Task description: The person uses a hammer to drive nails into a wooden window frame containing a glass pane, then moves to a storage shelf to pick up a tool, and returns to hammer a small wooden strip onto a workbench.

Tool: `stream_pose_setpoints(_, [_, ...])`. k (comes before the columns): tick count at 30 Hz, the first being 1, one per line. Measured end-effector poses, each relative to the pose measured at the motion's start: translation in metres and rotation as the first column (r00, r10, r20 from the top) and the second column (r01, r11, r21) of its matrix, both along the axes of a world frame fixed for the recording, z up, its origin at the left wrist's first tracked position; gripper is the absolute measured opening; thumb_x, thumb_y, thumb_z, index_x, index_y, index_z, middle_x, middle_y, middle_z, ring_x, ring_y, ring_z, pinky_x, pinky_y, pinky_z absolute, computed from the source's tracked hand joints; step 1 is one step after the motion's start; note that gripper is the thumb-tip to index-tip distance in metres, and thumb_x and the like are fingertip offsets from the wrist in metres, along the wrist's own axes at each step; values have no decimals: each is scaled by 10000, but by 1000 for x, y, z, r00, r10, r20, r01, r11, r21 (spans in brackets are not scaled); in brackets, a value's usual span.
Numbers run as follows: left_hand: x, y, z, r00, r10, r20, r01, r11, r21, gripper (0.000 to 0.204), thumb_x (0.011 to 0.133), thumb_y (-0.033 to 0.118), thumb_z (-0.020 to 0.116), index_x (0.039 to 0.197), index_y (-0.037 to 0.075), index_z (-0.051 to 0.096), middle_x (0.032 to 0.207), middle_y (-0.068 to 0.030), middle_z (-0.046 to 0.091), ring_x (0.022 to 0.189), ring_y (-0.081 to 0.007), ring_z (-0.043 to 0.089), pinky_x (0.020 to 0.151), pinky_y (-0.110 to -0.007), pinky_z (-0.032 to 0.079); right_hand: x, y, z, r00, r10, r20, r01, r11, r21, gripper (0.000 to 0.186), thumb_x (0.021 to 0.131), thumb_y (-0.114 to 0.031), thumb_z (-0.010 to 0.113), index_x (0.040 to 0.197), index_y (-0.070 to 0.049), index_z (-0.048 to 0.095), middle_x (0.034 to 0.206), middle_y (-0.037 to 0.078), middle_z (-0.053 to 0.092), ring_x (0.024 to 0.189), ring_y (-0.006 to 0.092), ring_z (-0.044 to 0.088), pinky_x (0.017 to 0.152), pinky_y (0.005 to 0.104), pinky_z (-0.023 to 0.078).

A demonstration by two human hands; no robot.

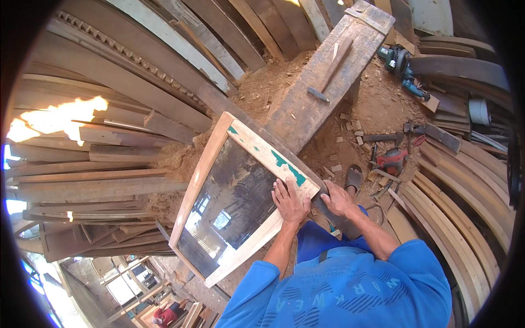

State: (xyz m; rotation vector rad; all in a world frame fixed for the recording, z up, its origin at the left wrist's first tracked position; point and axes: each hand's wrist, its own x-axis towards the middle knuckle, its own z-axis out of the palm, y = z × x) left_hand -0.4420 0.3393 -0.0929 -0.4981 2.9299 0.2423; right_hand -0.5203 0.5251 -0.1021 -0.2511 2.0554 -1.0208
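A wooden window frame (186, 216) with a dark glass pane (229, 191) lies tilted before me. Its pale top rail (257, 143) carries green patches. My left hand (291, 203) rests on the frame near its right corner, fingers spread over wood and the pane's edge. Beneath the frame runs a long dark plank (306, 169). At the plank's near end, just right of the frame's corner, my right hand (339, 201) curls its fingers over the plank's edge; the fingers' undersides are hidden.
A hammer (318, 94) lies on the worn workbench (306, 109). A green-blue circular saw (403, 68) and a red power tool (392, 161) sit to the right among wood offcuts. Boards (109, 186) lean along the left. Far off at lower left is a person in red (167, 314).
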Motion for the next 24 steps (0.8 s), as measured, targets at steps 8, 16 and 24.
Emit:
stream_pose_setpoints(8, [-37, 29, -16, 929, 364, -71, -361, 931, 50, 900, 875, 397, 634, 1510, -3, 139, 1527, -378, 172, 1415, -568, 167, 1134, -679, 122, -142, 22, 2, 851, -4, -526, 64, 993, 95, 464, 897, -204, 620, 1319, -31, 537, 1210, 256, 558, 1094, 431, 538, 963, 520, 436])
stream_pose_setpoints(16, [-69, 40, -12, 902, 410, -138, -420, 906, -55, 875, 841, 346, 650, 1480, -7, 167, 1483, -408, 212, 1361, -567, 241, 1117, -654, 169, -332, -21, -38, 453, 308, -837, 64, 925, 375, 469, 842, -102, 632, 1303, -178, 605, 1441, 158, 455, 1196, 382, 485, 1013, 514, 386])
stream_pose_setpoints(24, [-69, 38, -12, 911, 394, -123, -407, 907, -112, 843, 860, 349, 629, 1476, -14, 182, 1496, -407, 208, 1354, -581, 267, 1102, -663, 208, -354, -31, -18, 503, 458, -733, -74, 868, 492, 237, 824, -219, 681, 1053, -155, 693, 1148, 101, 629, 1118, 332, 546, 957, 439, 400])
